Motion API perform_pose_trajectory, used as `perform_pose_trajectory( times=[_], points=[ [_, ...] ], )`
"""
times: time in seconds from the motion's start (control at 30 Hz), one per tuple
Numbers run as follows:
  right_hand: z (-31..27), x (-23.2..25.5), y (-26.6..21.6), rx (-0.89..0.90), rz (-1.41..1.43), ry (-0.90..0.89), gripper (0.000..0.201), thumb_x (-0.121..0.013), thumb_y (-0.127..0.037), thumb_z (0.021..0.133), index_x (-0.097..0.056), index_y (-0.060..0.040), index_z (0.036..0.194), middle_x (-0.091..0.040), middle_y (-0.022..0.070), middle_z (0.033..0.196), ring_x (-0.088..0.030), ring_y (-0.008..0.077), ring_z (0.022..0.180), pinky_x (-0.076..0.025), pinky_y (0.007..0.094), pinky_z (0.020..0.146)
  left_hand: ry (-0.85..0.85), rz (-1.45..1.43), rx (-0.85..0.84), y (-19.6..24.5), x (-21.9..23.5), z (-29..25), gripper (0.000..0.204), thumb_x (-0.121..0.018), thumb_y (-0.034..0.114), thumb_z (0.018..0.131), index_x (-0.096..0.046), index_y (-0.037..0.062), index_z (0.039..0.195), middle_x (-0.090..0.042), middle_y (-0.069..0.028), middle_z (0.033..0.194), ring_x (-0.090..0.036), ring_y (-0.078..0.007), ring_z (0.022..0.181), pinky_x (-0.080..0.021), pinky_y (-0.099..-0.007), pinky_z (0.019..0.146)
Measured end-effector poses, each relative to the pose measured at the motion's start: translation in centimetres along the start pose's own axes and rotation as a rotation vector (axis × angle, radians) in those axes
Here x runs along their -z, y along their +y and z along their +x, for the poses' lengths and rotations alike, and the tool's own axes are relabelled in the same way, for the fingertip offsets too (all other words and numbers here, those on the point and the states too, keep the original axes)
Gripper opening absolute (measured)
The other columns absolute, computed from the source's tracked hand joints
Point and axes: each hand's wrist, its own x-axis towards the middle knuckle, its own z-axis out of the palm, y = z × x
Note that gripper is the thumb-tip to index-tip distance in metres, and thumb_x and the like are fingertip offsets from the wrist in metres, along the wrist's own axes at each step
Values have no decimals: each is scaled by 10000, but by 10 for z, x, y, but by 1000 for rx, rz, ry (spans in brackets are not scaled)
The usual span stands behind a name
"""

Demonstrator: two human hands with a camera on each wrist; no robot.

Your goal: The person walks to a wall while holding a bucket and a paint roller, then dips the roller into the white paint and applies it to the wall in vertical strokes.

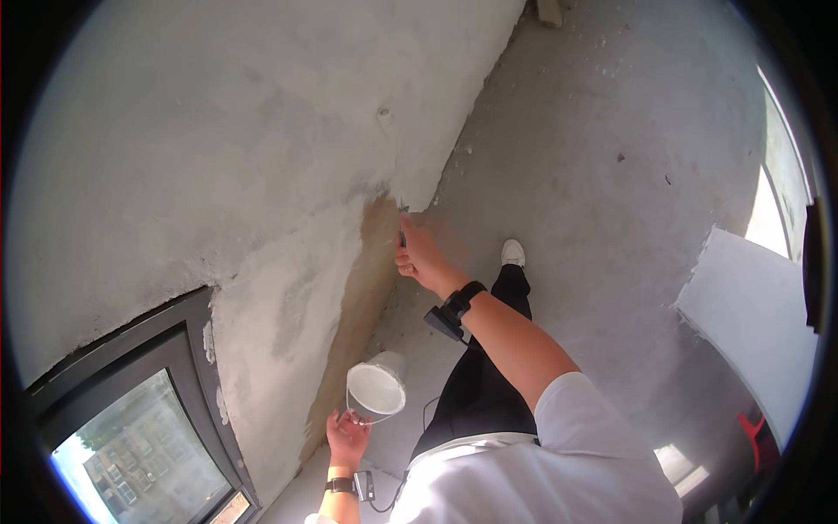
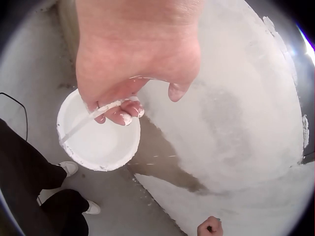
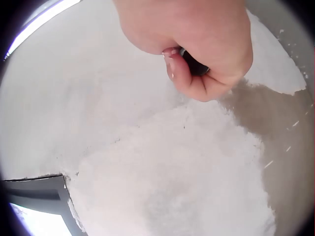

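Observation:
My left hand [image 1: 347, 438] holds up a white bucket [image 1: 397, 365] by its wire handle [image 2: 81, 127], which runs across the curled fingers. White smears cover the fingertips [image 2: 126, 119] and the bucket's rim, and the bucket's inside is white. Farther forward, my right hand [image 1: 422, 253] grips a dark-handled putty knife [image 3: 194, 64] in a fist at the wall corner. Only part of its handle and a small grey tip show; the hand hides the rest. Beside the fist, white plaster [image 1: 297, 262] meets a bare brown strip [image 1: 371, 262] of wall.
A dark-framed window [image 1: 196, 349] is set in the wall at the left. Grey concrete floor [image 1: 594, 175] stretches to the right, with a white shoe [image 1: 513, 253] on it. A pale board [image 1: 746, 297] and a red object [image 1: 758, 441] stand at the far right.

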Motion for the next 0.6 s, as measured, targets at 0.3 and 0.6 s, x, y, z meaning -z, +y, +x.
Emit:
perform_pose_trajectory(
  times=[0.3, 0.6],
  points=[
    [-56, -25, 79, -263, 104, -86, 538, -472, -634, 1020, -429, -146, 796, -281, -61, 594, -258, 65, 472, -217, 239, 426, 35, -30, -5, -3, -4, 0, 402, -501, 470, 945, -570, 92, 828, -521, -36, 682, -515, -223, 713, -409, -407, 919],
    [-19, 1, 11, -347, 201, -44, 524, -493, -638, 1009, -439, -159, 803, -289, -77, 617, -247, 58, 481, -217, 234, 438, 40, -60, 7, -16, -18, 1, 393, -502, 455, 943, -558, 86, 819, -522, -38, 686, -517, -217, 726, -394, -410, 940]
  ],
)
